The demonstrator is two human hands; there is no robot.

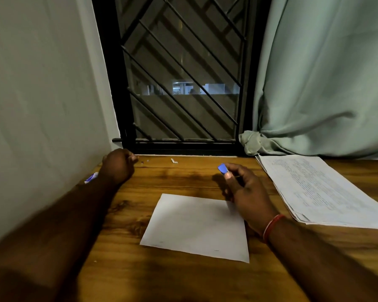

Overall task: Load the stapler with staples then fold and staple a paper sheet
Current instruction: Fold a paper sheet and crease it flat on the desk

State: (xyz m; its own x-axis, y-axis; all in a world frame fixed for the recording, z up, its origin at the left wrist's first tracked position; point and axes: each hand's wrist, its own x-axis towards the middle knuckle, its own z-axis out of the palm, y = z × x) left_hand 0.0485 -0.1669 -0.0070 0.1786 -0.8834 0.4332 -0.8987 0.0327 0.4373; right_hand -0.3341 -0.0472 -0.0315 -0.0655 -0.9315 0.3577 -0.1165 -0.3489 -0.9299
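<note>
We look down on a wooden desk (183, 280). A stack of printed papers (314, 188) lies to the right of our right hand (247, 192). The blank paper sheet (194, 227) lies flat below its fingers (228, 176), with that hand over the sheet's upper right corner. These fingers pinch a small blue stapler (222, 168), held above the desk. Our left hand (118, 164) is curled at the desk's far edge; we cannot tell if it holds anything. A blue-and-white packet (91, 177) shows beside the left wrist, and a white scrap (174, 161) lies between the hands.
</note>
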